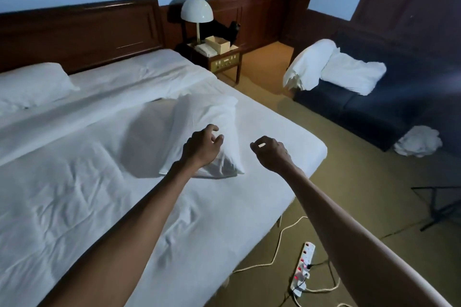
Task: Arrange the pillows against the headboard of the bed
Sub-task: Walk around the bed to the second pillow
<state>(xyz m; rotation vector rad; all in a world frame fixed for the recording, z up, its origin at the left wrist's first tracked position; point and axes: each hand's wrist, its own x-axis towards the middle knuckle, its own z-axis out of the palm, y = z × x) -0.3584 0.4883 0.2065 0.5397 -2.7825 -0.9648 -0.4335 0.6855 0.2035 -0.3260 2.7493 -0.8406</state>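
A white pillow (207, 117) lies on the bed (87, 182), near its right edge and well short of the dark wooden headboard (79, 30). My left hand (200, 146) hovers over the pillow's near end with curled fingers apart, holding nothing. My right hand (270, 152) hangs just right of the pillow above the sheet, fingers loosely curled and empty. A second white pillow (32, 83) rests at the far left against the headboard.
A nightstand (219, 57) with a white dome lamp (197, 11) stands right of the headboard. Two more white pillows (331, 67) sit on a dark sofa (374, 107); crumpled white cloth (417, 141) lies on the floor. A power strip (303, 268) and cables lie beside the bed.
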